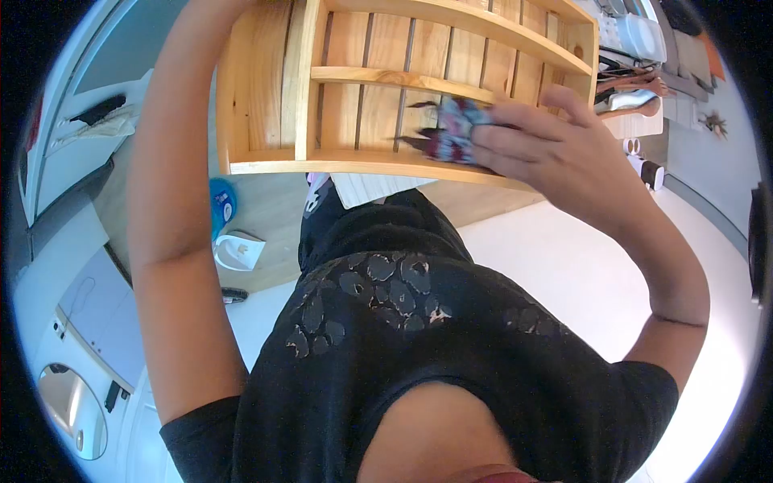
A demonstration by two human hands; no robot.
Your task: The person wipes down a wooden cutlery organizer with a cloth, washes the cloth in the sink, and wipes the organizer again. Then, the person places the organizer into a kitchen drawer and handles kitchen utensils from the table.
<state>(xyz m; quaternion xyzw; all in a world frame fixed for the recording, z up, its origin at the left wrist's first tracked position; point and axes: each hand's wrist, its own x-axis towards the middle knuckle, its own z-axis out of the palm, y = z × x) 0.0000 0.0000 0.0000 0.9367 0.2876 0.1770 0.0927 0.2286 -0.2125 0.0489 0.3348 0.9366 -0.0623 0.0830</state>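
A light pine wooden rack (266,165) with slatted backing and several compartments is in front of my chest at the top of the view. My right hand (535,137) is closed on a crumpled patterned cloth (456,129), pale blue, white and dark red. Hand and cloth are over the lower long compartment, against or just above its slats; motion blurs the cloth. My left arm (181,161) reaches up along the rack's left side. The left hand lies beyond the top edge of the view, so its fingers and grip are hidden.
Below the rack, a white slatted surface (378,189) shows by my legs. On the floor to the left are a blue container (222,201), a white dustpan-like item (239,251) and a dark brush-like item (234,295). Shelves with assorted items (632,80) stand at the right.
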